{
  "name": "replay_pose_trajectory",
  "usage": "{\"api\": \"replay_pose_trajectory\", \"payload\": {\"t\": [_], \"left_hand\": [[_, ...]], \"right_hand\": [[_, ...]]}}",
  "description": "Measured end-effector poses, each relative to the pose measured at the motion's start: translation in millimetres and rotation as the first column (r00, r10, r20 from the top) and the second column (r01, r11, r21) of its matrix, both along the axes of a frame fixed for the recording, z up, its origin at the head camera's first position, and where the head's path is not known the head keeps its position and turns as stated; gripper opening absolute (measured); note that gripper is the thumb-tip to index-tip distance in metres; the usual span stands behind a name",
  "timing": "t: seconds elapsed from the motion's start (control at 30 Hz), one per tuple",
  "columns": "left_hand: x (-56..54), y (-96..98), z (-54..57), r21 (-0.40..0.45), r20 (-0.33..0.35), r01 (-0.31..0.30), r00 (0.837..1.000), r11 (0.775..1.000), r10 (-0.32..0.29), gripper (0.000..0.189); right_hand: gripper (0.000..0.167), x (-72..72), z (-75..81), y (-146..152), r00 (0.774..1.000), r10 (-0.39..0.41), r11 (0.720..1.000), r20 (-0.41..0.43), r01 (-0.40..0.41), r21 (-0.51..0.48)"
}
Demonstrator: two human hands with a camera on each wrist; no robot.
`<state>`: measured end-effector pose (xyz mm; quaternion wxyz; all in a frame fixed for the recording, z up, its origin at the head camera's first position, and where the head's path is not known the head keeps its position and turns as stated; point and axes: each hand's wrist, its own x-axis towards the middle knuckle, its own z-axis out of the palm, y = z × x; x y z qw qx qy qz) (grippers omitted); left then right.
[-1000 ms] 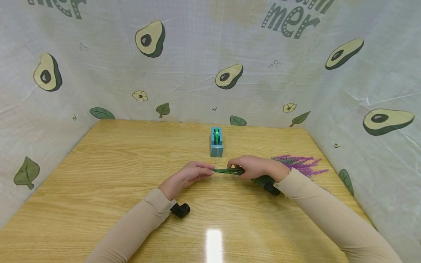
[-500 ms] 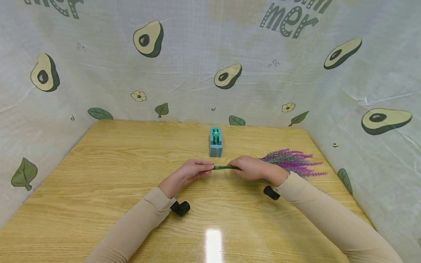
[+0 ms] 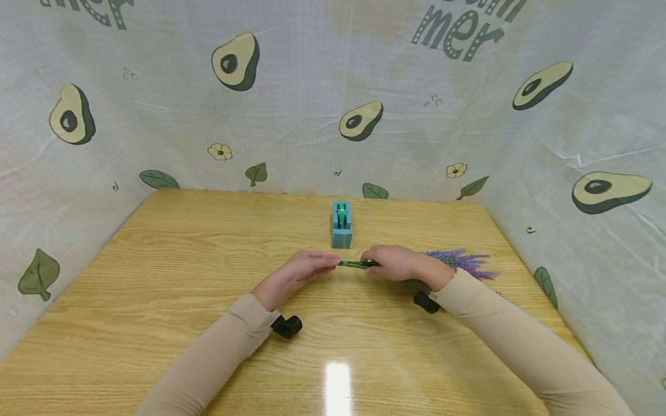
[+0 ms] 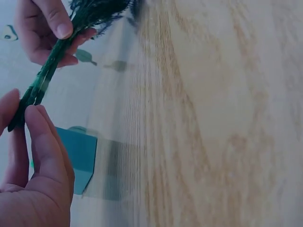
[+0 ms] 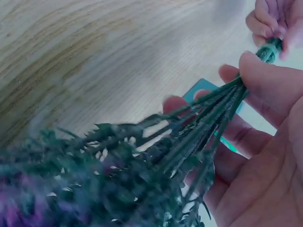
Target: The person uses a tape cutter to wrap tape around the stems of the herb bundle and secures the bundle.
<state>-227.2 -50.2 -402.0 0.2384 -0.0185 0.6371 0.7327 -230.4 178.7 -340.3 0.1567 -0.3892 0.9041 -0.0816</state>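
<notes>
A bunch of lavender-like flowers (image 3: 463, 261) lies across both hands, its purple heads to the right. My left hand (image 3: 302, 270) pinches the stem ends between thumb and fingers. Further up the green stems (image 5: 208, 118), my right hand (image 3: 398, 263) grips them with its thumb over them. Near the left fingers, a paler, shiny band (image 5: 268, 51) circles the stems. Just beyond the hands stands a blue tape dispenser (image 3: 341, 237) with a green roll (image 3: 341, 215). The right forearm and hand hide part of the bunch in the head view.
The wooden table (image 3: 208, 242) spreads out on all sides of the hands. A pale cloth (image 3: 291, 86) printed with avocados borders its back and sides. Black camera mounts (image 3: 287, 327) show at both wrists.
The bunch has turned about its length: the flower heads look bluish violet now rather than mostly magenta. Right fingers have shifted slightly on the stems; the left hand stays nearly in place.
</notes>
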Motion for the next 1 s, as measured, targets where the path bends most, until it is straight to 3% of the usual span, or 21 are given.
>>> {"api": "replay_pose_trajectory", "payload": {"t": [0.17, 0.37, 0.53, 0.7, 1.0], "left_hand": [[-3.2, 0.6, -0.5, 0.016, 0.003, -0.011, 1.0, 1.0, 0.01, 0.03], [-5.6, 0.2, 1.0, 0.013, -0.012, 0.024, 1.0, 1.0, -0.024, 0.035], [-7.2, 1.6, 2.4, -0.003, -0.025, 0.036, 0.999, 0.999, -0.036, 0.035], [-9.2, 0.2, 1.3, -0.052, -0.045, 0.024, 0.999, 0.998, -0.027, 0.035], [-9.8, 0.1, -0.8, -0.084, -0.068, 0.067, 0.995, 0.994, -0.073, 0.035]], "right_hand": [[0.009, -2.9, 0.7, -1.9, 0.999, 0.018, 1.0, -0.03, -0.017, 0.006], [0.011, -5.4, 0.2, -2.0, 0.999, 0.02, 1.0, -0.042, -0.02, -0.018], [0.012, -7.8, -1.0, -0.9, 0.999, -0.03, 0.999, 0.025, 0.031, -0.041], [0.03, -8.7, -0.5, -2.6, 0.996, -0.021, 0.998, 0.086, 0.026, -0.063], [0.025, -8.9, 1.5, -5.0, 0.999, 0.034, 0.999, 0.009, -0.034, -0.041]]}}
